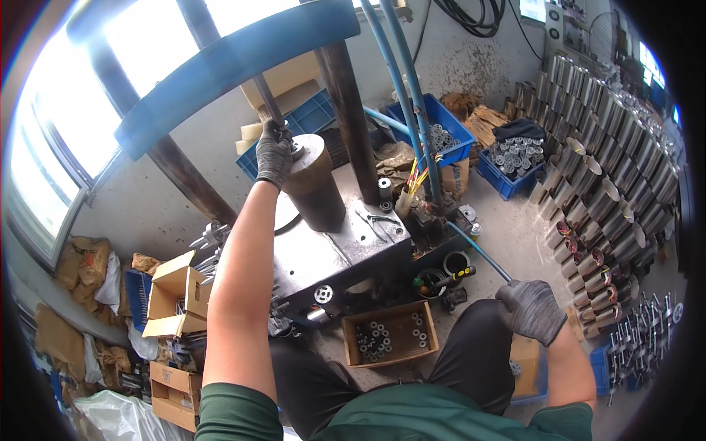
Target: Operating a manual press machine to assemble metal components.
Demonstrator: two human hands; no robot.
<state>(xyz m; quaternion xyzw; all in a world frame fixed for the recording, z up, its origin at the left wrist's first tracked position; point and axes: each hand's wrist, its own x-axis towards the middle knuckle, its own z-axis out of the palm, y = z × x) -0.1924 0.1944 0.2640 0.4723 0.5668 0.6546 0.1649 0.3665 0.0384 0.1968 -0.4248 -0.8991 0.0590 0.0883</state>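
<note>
My left hand (274,154), in a grey glove, reaches up to the press. Its fingers close round the lower end of a steel rod (268,95) that comes down under the blue crossbeam (243,62); the grip is partly hidden. Beside those fingers, a small round metal part (297,150) sits on top of a thick upright metal cylinder (316,187). That cylinder stands on the press's steel table (309,257). At the lower right my right hand (533,310), gloved too, is wrapped round the end of a blue lever (479,252).
Dark press columns (351,125) flank the cylinder. Pliers (376,223) lie on the table's right part. A wooden box (390,334) of small rings sits between my knees. Blue crates (511,165) hold metal parts at the back. Shiny metal tubes (581,162) are stacked at right; cardboard boxes (176,298) stand left.
</note>
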